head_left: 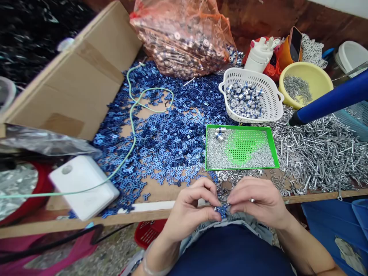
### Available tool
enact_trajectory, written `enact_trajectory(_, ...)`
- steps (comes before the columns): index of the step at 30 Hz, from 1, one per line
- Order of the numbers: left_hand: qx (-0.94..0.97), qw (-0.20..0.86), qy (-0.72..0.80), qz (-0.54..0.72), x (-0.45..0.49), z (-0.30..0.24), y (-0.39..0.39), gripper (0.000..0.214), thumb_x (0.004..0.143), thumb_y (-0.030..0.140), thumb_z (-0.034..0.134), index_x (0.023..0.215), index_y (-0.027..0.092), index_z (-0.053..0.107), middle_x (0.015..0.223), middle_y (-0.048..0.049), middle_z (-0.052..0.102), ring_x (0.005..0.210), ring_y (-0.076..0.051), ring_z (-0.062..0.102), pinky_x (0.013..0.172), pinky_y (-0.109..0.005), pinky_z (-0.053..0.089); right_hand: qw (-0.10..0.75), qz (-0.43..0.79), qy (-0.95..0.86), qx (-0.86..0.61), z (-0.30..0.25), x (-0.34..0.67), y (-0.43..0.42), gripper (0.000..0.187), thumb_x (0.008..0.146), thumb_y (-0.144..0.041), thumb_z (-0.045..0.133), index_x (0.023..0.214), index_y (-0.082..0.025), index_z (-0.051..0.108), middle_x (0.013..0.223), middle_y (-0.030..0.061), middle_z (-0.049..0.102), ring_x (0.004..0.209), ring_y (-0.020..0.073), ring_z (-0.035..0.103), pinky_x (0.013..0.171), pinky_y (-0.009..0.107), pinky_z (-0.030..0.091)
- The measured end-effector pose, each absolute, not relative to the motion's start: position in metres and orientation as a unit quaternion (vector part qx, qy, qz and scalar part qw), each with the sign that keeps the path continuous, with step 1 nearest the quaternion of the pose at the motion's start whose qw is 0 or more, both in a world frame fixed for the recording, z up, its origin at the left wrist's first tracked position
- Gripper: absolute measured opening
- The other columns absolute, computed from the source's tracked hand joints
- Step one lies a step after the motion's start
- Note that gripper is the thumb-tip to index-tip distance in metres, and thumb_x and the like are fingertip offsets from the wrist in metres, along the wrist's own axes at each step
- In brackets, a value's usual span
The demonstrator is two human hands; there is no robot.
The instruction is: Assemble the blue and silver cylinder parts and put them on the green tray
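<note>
Fingers [205, 188] on both hands are curled in and pinching a little blue three-armed piece [222, 210], right down by the person's lap and just past the wooden table edge [86, 221]. The left hand [189, 207] and right hand [255, 201] almost meet around it, and there's a ring [252, 199] on the right one. Tough to see much between the fingertips, though it looks like only the blue piece is in there.

Up on the table there's a big spread of blue three-armed pieces [161, 130] to the left. Straight ahead sits a green tray [241, 147] with a couple of silver-and-blue spools [220, 134] on it, then a white plastic basket [250, 96] full of the same spools. Loose silver metal pins [319, 149] are piled on the right.
</note>
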State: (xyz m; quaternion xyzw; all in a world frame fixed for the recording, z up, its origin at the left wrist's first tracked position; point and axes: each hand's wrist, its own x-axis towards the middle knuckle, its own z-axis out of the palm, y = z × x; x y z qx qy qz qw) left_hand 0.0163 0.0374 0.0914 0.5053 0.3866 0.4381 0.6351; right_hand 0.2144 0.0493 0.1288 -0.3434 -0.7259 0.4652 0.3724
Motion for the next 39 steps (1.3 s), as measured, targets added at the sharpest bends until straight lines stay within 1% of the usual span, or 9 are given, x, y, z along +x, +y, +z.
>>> enact_trajectory(5, 0.473, 0.678, 0.368, 0.426, 0.018, 0.095, 0.038, 0.014, 0.059, 0.033, 0.082, 0.064, 0.023, 0.074, 0.069, -0.0018, 0.055, 0.064, -0.013, 0.051, 0.059, -0.027, 0.043, 0.353, 0.461, -0.768, -0.269, 0.129, 0.214, 0.059, 0.006, 0.078, -0.019, 0.067, 0.083, -0.019, 0.070, 0.077, 0.0037, 0.071, 0.071, 0.0114, 0.063, 0.066, 0.025, 0.050)
enact_trajectory(10, 0.428, 0.721, 0.340, 0.425, 0.022, 0.092, 0.039, 0.015, 0.054, 0.034, 0.084, 0.062, 0.025, 0.075, 0.068, -0.0005, 0.054, 0.064, -0.012, 0.050, 0.057, -0.025, 0.040, 0.390, 0.443, -0.776, -0.221, 0.122, 0.215, 0.065, 0.011, 0.082, -0.023, 0.062, 0.080, -0.016, 0.070, 0.071, 0.0043, 0.068, 0.065, 0.0102, 0.060, 0.060, 0.023, 0.048)
enact_trajectory(12, 0.425, 0.725, 0.332, 0.429, 0.022, 0.090, 0.040, 0.015, 0.055, 0.035, 0.083, 0.064, 0.026, 0.075, 0.069, -0.0005, 0.054, 0.064, -0.012, 0.050, 0.057, -0.025, 0.040, 0.386, 0.448, -0.775, -0.224, 0.122, 0.217, 0.065, 0.009, 0.081, -0.023, 0.063, 0.085, -0.017, 0.069, 0.079, 0.0049, 0.069, 0.071, 0.0107, 0.060, 0.064, 0.024, 0.049)
enact_trajectory(16, 0.475, 0.661, 0.358, 0.457, 0.021, 0.090, 0.040, 0.010, 0.062, 0.027, 0.081, 0.070, 0.028, 0.075, 0.072, 0.0003, 0.053, 0.067, -0.012, 0.049, 0.060, -0.026, 0.040, 0.377, 0.402, -0.782, -0.292, 0.129, 0.220, 0.061, 0.018, 0.085, -0.015, 0.056, 0.098, -0.022, 0.066, 0.093, 0.0039, 0.061, 0.087, 0.0137, 0.055, 0.078, 0.031, 0.046)
enact_trajectory(21, 0.542, 0.597, 0.371, 0.460, 0.021, 0.093, 0.039, 0.006, 0.066, 0.024, 0.078, 0.068, 0.024, 0.072, 0.072, 0.0010, 0.051, 0.070, -0.012, 0.050, 0.064, -0.026, 0.041, 0.311, 0.278, -0.856, -0.306, 0.140, 0.213, 0.058, 0.040, 0.078, 0.002, 0.044, 0.096, -0.025, 0.067, 0.096, 0.0037, 0.048, 0.091, 0.0160, 0.044, 0.077, 0.031, 0.043)
enact_trajectory(27, 0.558, 0.601, 0.360, 0.444, 0.022, 0.093, 0.040, 0.009, 0.068, 0.030, 0.076, 0.069, 0.023, 0.071, 0.073, 0.0002, 0.052, 0.071, -0.013, 0.051, 0.064, -0.027, 0.041, 0.330, 0.243, -0.868, -0.281, 0.140, 0.209, 0.060, 0.031, 0.081, -0.002, 0.045, 0.086, -0.024, 0.067, 0.097, 0.0041, 0.050, 0.090, 0.0170, 0.044, 0.075, 0.033, 0.042)
enact_trajectory(32, 0.542, 0.619, 0.347, 0.451, 0.022, 0.091, 0.040, 0.009, 0.070, 0.033, 0.075, 0.072, 0.024, 0.072, 0.074, -0.0008, 0.054, 0.072, -0.014, 0.052, 0.064, -0.028, 0.041, 0.359, 0.165, -0.886, -0.241, 0.136, 0.214, 0.058, 0.025, 0.084, -0.009, 0.047, 0.093, -0.022, 0.066, 0.105, 0.0043, 0.051, 0.089, 0.0175, 0.045, 0.075, 0.036, 0.043)
enact_trajectory(37, 0.512, 0.607, 0.354, 0.495, 0.018, 0.086, 0.041, 0.008, 0.066, 0.026, 0.078, 0.072, 0.026, 0.073, 0.071, -0.0003, 0.053, 0.067, -0.012, 0.050, 0.058, -0.025, 0.040, 0.455, 0.218, -0.740, -0.445, 0.127, 0.239, 0.050, 0.036, 0.084, -0.004, 0.048, 0.102, -0.031, 0.062, 0.103, 0.0028, 0.050, 0.094, 0.0174, 0.050, 0.076, 0.036, 0.045)
enact_trajectory(39, 0.496, 0.597, 0.366, 0.513, 0.015, 0.084, 0.042, 0.008, 0.065, 0.025, 0.079, 0.072, 0.026, 0.074, 0.071, -0.0005, 0.053, 0.066, -0.012, 0.050, 0.057, -0.025, 0.040, 0.411, 0.245, -0.697, -0.534, 0.116, 0.247, 0.045, 0.028, 0.085, -0.009, 0.051, 0.101, -0.030, 0.061, 0.099, 0.0028, 0.052, 0.093, 0.0179, 0.052, 0.076, 0.035, 0.045)
